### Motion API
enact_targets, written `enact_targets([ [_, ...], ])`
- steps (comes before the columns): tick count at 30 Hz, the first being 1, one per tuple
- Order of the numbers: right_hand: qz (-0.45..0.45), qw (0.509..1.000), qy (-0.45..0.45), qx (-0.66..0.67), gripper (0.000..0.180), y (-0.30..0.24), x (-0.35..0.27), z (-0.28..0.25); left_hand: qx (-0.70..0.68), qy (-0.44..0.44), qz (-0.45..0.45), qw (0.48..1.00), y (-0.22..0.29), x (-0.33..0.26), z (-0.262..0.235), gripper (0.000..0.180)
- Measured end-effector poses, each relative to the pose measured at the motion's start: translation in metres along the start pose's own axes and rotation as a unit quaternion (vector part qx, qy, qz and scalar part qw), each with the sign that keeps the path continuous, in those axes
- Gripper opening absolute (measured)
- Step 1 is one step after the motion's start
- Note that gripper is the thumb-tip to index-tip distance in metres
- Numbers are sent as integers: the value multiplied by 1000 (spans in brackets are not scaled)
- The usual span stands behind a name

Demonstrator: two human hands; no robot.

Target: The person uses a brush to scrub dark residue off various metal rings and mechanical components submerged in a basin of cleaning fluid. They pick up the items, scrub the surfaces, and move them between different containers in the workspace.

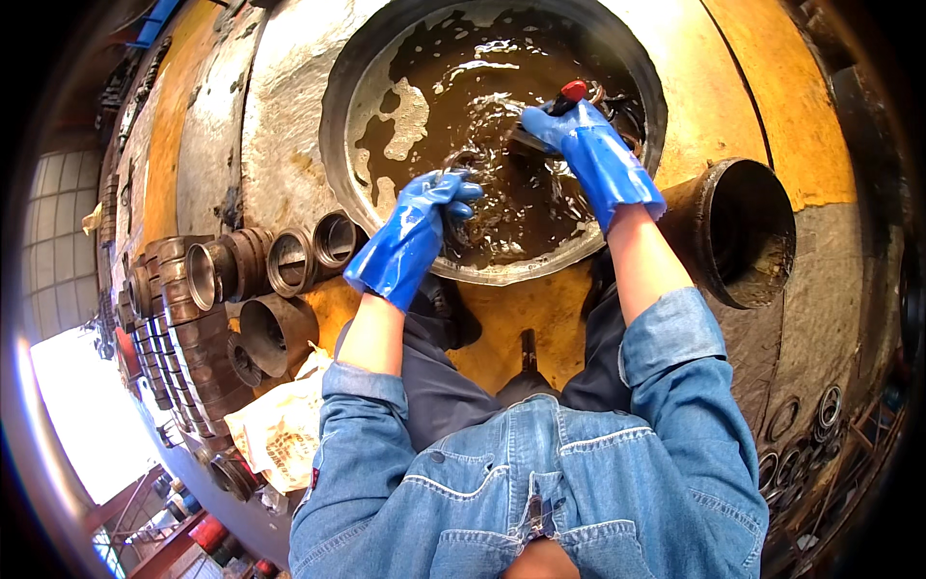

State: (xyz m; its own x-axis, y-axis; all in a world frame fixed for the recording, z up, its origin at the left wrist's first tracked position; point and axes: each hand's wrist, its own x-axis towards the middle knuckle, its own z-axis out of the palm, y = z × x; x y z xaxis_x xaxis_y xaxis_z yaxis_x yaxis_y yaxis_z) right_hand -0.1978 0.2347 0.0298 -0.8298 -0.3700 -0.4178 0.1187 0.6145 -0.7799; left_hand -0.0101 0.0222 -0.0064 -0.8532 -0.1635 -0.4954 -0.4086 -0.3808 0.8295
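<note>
Both my hands wear blue rubber gloves and reach into a wide round metal basin [359, 183] full of murky brown liquid. My left hand [429, 207] grips a dark metal part [461, 164] at the liquid's surface, near the basin's front rim. My right hand [569, 130] is closed on a brush with a red-tipped handle [571, 92], held against the part amid splashing liquid. The lower portion of the part is hidden under the liquid.
Several metal rings and cylindrical sleeves [289, 261] lie in a row to the left of the basin. A large rusty pipe section [738, 232] stands at the right. A crumpled sack [280, 429] lies at lower left, and more rings [810, 425] lie at lower right.
</note>
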Motion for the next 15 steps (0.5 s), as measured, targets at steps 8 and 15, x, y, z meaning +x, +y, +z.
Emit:
enact_targets([
  [8,-151,975,-164,11,36,-47,-36,66,172,12,165,971,16,-26,3,34],
  [15,-70,993,5,-97,40,1,20,55,-14,25,16,999,0,-9,-10,33],
])
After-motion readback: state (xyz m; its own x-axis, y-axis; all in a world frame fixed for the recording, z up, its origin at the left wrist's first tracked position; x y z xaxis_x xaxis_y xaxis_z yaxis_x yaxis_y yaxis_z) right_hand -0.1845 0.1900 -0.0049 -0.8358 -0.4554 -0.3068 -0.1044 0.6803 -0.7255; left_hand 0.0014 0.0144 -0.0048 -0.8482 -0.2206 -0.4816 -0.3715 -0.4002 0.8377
